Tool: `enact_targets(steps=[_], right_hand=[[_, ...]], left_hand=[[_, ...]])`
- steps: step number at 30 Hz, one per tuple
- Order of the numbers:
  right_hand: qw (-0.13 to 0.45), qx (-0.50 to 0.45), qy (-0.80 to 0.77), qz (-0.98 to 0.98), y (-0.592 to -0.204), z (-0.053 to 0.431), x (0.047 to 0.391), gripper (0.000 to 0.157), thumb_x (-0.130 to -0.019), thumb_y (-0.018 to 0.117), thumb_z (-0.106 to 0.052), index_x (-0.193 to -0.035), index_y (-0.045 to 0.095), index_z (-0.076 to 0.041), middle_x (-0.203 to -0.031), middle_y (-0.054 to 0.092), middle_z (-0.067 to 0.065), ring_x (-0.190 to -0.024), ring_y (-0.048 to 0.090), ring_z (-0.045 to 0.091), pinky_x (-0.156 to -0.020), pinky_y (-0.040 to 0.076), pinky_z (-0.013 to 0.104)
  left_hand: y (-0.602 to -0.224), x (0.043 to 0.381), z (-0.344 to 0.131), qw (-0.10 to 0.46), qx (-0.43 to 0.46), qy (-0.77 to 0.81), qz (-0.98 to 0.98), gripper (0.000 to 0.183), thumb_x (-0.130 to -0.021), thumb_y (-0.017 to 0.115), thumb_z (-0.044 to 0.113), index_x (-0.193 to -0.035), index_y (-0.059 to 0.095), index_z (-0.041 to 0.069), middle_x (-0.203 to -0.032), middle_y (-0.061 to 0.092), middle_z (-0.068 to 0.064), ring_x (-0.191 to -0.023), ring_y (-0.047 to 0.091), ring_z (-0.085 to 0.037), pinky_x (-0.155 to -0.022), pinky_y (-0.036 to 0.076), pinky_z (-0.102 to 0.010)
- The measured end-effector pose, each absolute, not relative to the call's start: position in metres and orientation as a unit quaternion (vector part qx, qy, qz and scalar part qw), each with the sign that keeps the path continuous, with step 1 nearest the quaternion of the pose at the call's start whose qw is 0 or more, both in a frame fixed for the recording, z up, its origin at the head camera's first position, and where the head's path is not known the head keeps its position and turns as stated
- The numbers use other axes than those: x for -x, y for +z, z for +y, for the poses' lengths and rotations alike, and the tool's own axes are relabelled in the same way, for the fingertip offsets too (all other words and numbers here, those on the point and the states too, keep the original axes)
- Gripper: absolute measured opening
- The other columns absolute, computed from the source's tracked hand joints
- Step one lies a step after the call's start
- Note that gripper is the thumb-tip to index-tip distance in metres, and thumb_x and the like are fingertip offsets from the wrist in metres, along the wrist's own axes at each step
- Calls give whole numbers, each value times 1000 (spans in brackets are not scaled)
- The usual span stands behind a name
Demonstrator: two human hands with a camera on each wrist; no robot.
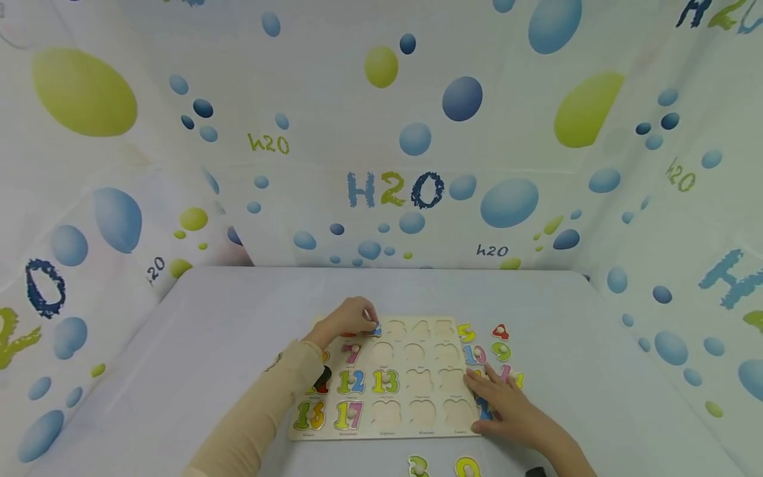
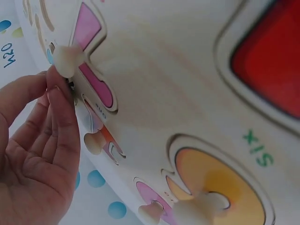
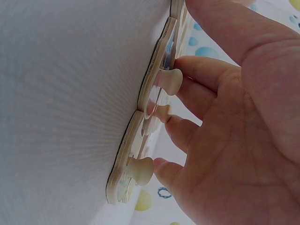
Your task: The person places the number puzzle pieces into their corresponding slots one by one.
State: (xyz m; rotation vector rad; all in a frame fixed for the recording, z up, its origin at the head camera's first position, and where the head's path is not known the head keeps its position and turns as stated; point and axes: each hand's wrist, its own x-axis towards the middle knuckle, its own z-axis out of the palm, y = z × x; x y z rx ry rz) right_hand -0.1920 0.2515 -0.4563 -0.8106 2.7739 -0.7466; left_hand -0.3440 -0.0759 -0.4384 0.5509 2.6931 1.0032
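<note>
In the head view my left hand [image 1: 352, 315] is at the back of a wooden number puzzle board [image 1: 399, 405]. Its thumb and fingertips pinch a small blue number piece [image 1: 377, 330] over the top row; the fingers hide part of it. Close to those fingers in the left wrist view is a pink number one piece [image 2: 96, 84] with a round knob. My right hand [image 1: 507, 407] lies with loosely spread fingers at the board's right edge, over several loose number pieces. Its fingertips are beside the wooden knobs [image 3: 140, 171] in the right wrist view.
Seated in the board are the 7 [image 1: 352, 354], 12 [image 1: 352, 382], 13 [image 1: 386, 381], 16 [image 1: 310, 416] and 17 [image 1: 348, 416]. Loose at the right are a yellow 5 [image 1: 466, 332], red 4 [image 1: 501, 332] and green 9 [image 1: 501, 350]. Two more pieces lie in front, including a green one [image 1: 418, 466].
</note>
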Motion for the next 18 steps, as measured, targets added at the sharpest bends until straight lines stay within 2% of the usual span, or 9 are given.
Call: enact_targets(steps=[8,11,13,16,18], right_hand=[[83,271,-258,923,-456,252,193,81,-79,68,-46,-142,39,-3,-144,36,16,-135,13,45,-98,4,68],[90,273,-268,919,-458,252,192,82,-79,67,-46,-142,38,-3,-144,36,17,-135,11,45,-99,2,68],[99,272,-269,919,-459,253,191,83,-79,67,-48,-142,38,-2,-144,35,17,-134,11,46,-98,2,68],[102,271,-259,921,-459,254,191,82,-79,67,-48,-142,38,-3,-144,35,16,-135,11,45,-98,3,68],[92,271,-252,925,-458,254,192,81,-79,68,-46,-142,39,-3,-144,36,16,-135,12,44,-99,4,68]], left_hand=[[-433,337,-73,102,-162,332,924,5,-83,69,2,-78,68,3,-63,62,-2,-56,60,-14,-59,50,-27],[-432,327,-75,93,-165,309,932,5,-84,68,4,-88,67,2,-72,62,-3,-62,59,-16,-62,49,-29],[-431,318,-78,94,-184,295,933,19,-84,69,7,-102,64,1,-82,64,-6,-71,60,-19,-67,49,-32],[-421,297,-89,108,-205,292,928,46,-84,70,13,-126,53,4,-106,61,-13,-94,60,-27,-78,49,-39],[-412,282,-101,108,-222,291,925,63,-82,73,17,-137,44,4,-124,54,-17,-112,52,-31,-89,44,-44]])
